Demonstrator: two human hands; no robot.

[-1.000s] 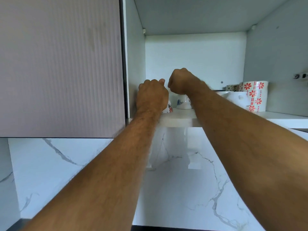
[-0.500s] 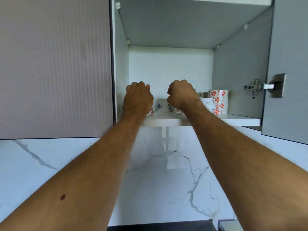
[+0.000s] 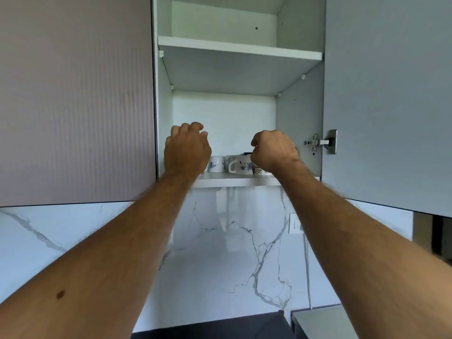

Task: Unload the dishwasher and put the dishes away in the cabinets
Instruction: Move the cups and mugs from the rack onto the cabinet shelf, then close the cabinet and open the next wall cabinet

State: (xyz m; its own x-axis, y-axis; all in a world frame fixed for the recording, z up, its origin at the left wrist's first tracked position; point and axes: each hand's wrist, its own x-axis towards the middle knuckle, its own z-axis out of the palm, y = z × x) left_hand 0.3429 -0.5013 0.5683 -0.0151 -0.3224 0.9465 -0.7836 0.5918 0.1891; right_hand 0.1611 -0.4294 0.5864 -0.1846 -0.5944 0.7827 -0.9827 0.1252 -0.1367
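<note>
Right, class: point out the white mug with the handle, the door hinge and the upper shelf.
white mug with the handle (image 3: 241, 165), head view, on its blue-flowered side.
door hinge (image 3: 321, 142), head view, on its metal arm.
upper shelf (image 3: 239, 50), head view, on its front edge.

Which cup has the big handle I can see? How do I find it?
Look in the open cabinet, on its lowest shelf, between the two hands. The cup with the handle sits right of a plain-sided cup; only it shows a looped white handle on its left.
</note>
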